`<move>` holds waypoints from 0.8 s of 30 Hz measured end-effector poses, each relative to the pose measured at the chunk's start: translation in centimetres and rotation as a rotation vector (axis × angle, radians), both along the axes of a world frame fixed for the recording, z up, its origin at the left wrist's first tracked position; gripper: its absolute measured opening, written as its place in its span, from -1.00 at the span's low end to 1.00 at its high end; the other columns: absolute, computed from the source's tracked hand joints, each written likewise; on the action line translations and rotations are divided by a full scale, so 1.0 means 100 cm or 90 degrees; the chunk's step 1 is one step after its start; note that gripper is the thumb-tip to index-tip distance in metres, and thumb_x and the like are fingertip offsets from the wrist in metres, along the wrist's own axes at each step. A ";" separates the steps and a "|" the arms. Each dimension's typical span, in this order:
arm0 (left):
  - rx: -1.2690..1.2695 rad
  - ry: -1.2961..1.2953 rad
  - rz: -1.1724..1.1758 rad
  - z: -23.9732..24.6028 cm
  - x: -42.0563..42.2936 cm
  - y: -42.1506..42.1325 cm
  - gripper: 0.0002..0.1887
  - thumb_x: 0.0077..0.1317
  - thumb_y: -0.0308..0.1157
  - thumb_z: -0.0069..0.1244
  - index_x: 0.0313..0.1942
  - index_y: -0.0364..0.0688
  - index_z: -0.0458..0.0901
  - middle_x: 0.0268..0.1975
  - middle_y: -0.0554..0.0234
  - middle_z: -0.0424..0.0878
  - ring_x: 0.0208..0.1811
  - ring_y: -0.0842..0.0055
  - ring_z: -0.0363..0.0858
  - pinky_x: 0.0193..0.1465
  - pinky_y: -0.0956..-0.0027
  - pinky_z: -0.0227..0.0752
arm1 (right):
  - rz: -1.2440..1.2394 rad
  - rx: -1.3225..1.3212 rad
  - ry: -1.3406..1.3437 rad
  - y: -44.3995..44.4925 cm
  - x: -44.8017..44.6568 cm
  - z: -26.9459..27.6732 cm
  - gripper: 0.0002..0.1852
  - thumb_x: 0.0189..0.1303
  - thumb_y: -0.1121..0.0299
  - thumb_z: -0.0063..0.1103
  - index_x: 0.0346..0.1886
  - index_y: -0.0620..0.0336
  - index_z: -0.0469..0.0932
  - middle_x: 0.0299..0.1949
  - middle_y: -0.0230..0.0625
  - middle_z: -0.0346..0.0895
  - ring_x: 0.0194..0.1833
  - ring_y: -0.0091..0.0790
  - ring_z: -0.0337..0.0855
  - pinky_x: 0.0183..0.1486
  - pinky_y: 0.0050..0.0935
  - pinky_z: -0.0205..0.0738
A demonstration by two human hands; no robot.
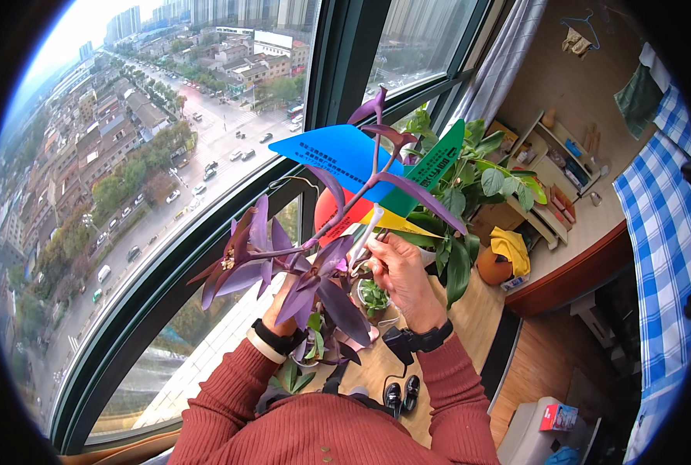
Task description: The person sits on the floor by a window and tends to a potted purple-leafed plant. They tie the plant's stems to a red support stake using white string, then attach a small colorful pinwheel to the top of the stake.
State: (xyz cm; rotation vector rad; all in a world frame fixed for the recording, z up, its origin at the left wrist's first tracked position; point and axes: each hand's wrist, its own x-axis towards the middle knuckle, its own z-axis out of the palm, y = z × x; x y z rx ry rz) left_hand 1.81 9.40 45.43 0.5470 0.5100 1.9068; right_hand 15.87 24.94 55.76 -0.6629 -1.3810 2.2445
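Note:
A purple-leaved trailing plant [345,311] rises in front of me, its long stem leaning up to the right. Behind that stem is a pinwheel with blue [328,152], green, yellow and red blades, some bearing writing. Its white plastic stick [366,235] runs down among the leaves. My right hand [402,280] is beside the stick, thumb and fingers pinched together, apparently on a thin white cord [355,271] that loops near the stick. Leaves cover most of my left hand [282,299], at the plant's lower stems; its fingers and grip are hidden.
Large dark-framed windows [345,64] curve along the left, high above a street. A small potted plant [373,295] stands below my right hand, with a broad-leaved green plant [459,261] beyond. At right are a brown pot with yellow cloth [509,250], shelves [555,136] and a checked curtain [651,192].

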 end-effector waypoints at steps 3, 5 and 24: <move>-0.026 -0.027 -0.019 -0.007 -0.004 0.001 -0.43 0.57 -0.22 0.02 0.39 -0.45 0.36 0.29 -0.15 0.58 0.29 0.22 0.63 0.40 0.21 0.52 | -0.038 -0.010 0.031 -0.013 0.010 -0.006 -0.90 0.51 0.42 0.16 -0.10 0.19 0.65 -0.46 -0.52 0.50 -0.51 -0.79 0.43 -0.64 -0.83 0.16; -0.005 -0.036 -0.026 -0.016 -0.007 -0.001 -0.43 0.56 -0.22 0.03 0.38 -0.46 0.37 0.29 -0.14 0.59 0.30 0.22 0.63 0.43 0.23 0.49 | -0.065 0.005 0.045 -0.022 0.016 -0.010 -0.92 0.49 0.43 0.20 -0.09 0.17 0.65 -0.46 -0.53 0.48 -0.49 -0.76 0.44 -0.62 -0.80 0.16; -0.115 -0.002 0.027 0.001 -0.005 0.011 -0.56 0.44 -0.19 0.22 0.16 -0.31 0.61 0.05 0.18 0.69 -0.07 0.59 0.64 -0.02 0.50 0.54 | -0.165 0.100 0.111 -0.039 0.026 -0.055 -0.85 0.43 0.44 0.33 0.00 0.16 0.67 -0.38 -0.54 0.50 -0.42 -0.69 0.47 -0.38 -0.74 0.36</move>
